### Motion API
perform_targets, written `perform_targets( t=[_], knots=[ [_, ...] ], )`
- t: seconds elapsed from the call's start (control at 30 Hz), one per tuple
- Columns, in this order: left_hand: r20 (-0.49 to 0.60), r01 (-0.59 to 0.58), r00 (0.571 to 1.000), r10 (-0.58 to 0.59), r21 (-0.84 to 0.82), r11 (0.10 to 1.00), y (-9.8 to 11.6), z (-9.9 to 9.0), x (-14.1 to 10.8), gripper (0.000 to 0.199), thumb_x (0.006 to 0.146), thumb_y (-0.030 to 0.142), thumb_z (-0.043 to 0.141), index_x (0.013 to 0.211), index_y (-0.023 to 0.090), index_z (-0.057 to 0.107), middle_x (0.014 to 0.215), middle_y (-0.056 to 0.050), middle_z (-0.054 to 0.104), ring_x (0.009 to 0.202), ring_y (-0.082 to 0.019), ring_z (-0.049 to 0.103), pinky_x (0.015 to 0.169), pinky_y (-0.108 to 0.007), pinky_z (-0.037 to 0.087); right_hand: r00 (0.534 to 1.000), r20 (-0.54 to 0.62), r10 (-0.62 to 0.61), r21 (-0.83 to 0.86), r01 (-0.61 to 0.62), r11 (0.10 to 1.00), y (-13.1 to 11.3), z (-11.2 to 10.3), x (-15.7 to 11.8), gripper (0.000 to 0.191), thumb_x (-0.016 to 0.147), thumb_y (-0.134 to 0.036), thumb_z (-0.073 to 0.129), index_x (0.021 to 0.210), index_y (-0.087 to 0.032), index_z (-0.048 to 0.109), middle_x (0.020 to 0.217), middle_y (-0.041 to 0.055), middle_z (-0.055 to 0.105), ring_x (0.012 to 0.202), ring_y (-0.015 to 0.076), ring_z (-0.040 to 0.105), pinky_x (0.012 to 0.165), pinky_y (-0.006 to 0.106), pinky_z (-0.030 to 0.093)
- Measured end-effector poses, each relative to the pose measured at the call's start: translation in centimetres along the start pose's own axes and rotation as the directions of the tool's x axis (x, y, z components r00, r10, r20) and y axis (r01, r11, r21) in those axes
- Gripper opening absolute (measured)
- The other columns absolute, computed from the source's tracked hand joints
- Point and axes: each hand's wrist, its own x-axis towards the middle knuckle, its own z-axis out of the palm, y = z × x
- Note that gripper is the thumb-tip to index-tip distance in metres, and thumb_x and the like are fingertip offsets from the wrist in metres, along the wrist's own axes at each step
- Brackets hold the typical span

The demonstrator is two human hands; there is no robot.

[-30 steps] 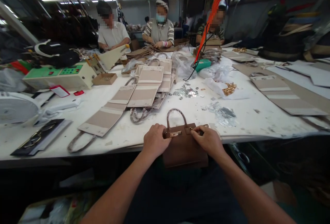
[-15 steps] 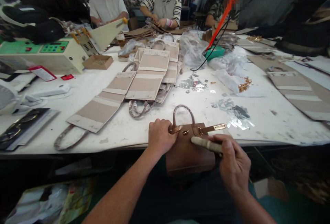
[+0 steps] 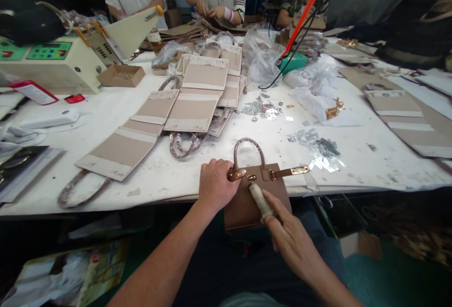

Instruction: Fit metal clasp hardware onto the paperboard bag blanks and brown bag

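A brown handbag point(image 3: 243, 206) leans at the table's front edge, its wrapped handle point(image 3: 249, 141) standing up. My left hand point(image 3: 217, 184) is closed on the bag's left strap point(image 3: 237, 174), whose metal tip shows past the fingers. In my right hand point(image 3: 289, 231) is a pale, rod-like tool point(image 3: 260, 199), its end close below the gold clasp point(image 3: 252, 178) on the bag. The right strap point(image 3: 291, 172), with a gold plate, sticks out over the table.
Flat bag panels point(image 3: 192, 109) are piled left of centre. Metal plates point(image 3: 323, 149) and a bag of gold parts point(image 3: 334, 109) lie to the right. A machine point(image 3: 67, 74) stands at the left. People work across the table point(image 3: 169, 168).
My right hand with the tool has moved left and down, bringing its end toward the clasp. My left hand still holds the strap. The view has tilted down a little.
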Motion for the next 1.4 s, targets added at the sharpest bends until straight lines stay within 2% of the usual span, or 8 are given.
perform_targets(
  t=[0.07,0.1,0.2,0.43,0.63,0.8,1.13,1.4],
  knots=[
    [0.003,0.003,1.000,-0.003,-0.009,1.000,0.0,0.0,0.0,0.022,0.092,0.044,0.069,0.085,0.024,0.062,0.084,-0.002,0.069,0.090,-0.026,0.057,0.078,-0.041,0.033,0.997,-0.022,-0.074,-0.051,0.073,0.996,0.0,0.0,0.5,0.053,0.103,-0.041,0.046,0.153,-0.026,0.050,0.118,0.0094,0.075,0.101,0.0279,0.074,0.088,0.039,0.061],
    [0.002,0.005,1.000,-0.005,-0.011,1.000,0.0,0.0,0.0,0.023,0.092,0.044,0.068,0.084,0.024,0.062,0.084,-0.002,0.068,0.090,-0.026,0.057,0.079,-0.042,0.033,0.994,-0.036,-0.108,-0.075,0.105,0.992,0.1,0.0,0.7,0.051,0.103,-0.040,0.045,0.152,-0.026,0.051,0.132,0.0098,0.070,0.117,0.0293,0.069,0.100,0.043,0.057],
    [0.004,0.003,1.000,-0.003,-0.007,1.000,0.0,0.0,0.1,0.024,0.093,0.044,0.067,0.083,0.024,0.061,0.083,-0.002,0.068,0.090,-0.026,0.056,0.079,-0.042,0.033,0.989,-0.048,-0.143,-0.144,0.135,0.980,0.6,0.5,0.9,0.051,0.105,-0.042,0.044,0.153,-0.026,0.049,0.150,0.0082,0.058,0.137,0.0282,0.056,0.116,0.046,0.046],
    [0.031,0.013,0.999,-0.015,0.047,0.999,0.3,0.0,0.6,0.027,0.092,0.047,0.067,0.080,0.024,0.058,0.082,-0.003,0.067,0.090,-0.027,0.056,0.078,-0.043,0.032,0.986,-0.081,-0.145,-0.239,0.122,0.963,1.2,1.6,1.2,0.054,0.106,-0.039,0.042,0.158,-0.023,0.044,0.149,0.0095,0.059,0.133,0.0273,0.061,0.111,0.045,0.053],
    [0.066,-0.002,0.998,-0.002,0.060,0.998,0.2,0.0,0.8,0.021,0.089,0.039,0.071,0.080,0.024,0.059,0.083,-0.002,0.067,0.091,-0.027,0.056,0.077,-0.042,0.032,0.978,-0.081,-0.192,-0.263,0.165,0.951,1.8,2.3,1.6,0.055,0.108,-0.033,0.038,0.162,-0.021,0.036,0.155,0.0092,0.052,0.139,0.0239,0.055,0.117,0.044,0.046],
    [0.088,-0.008,0.996,0.003,0.060,0.998,0.1,0.0,1.2,0.022,0.090,0.041,0.071,0.080,0.024,0.060,0.084,-0.002,0.067,0.091,-0.027,0.056,0.077,-0.042,0.031,0.979,-0.062,-0.197,-0.274,0.173,0.946,2.0,2.4,1.6,0.055,0.108,-0.033,0.036,0.162,-0.021,0.034,0.157,0.0079,0.050,0.141,0.0224,0.052,0.119,0.043,0.043],
    [0.115,-0.001,0.993,-0.004,0.043,0.999,0.3,-0.1,1.3,0.020,0.089,0.034,0.070,0.077,0.024,0.057,0.084,-0.002,0.066,0.091,-0.026,0.055,0.077,-0.041,0.031,0.985,-0.057,-0.164,-0.255,0.144,0.956,2.0,2.7,2.1,0.056,0.108,-0.032,0.036,0.162,-0.016,0.035,0.156,0.0100,0.051,0.142,0.0224,0.051,0.121,0.042,0.040],
    [0.111,0.008,0.994,-0.011,0.032,0.999,0.1,0.1,1.4,0.019,0.090,0.035,0.069,0.078,0.025,0.058,0.084,-0.003,0.068,0.091,-0.027,0.057,0.078,-0.042,0.033,0.983,-0.065,-0.171,-0.198,0.155,0.968,1.8,2.5,2.5,0.056,0.108,-0.032,0.039,0.163,-0.023,0.034,0.157,0.0084,0.051,0.142,0.0244,0.052,0.119,0.044,0.043]
  ],
)
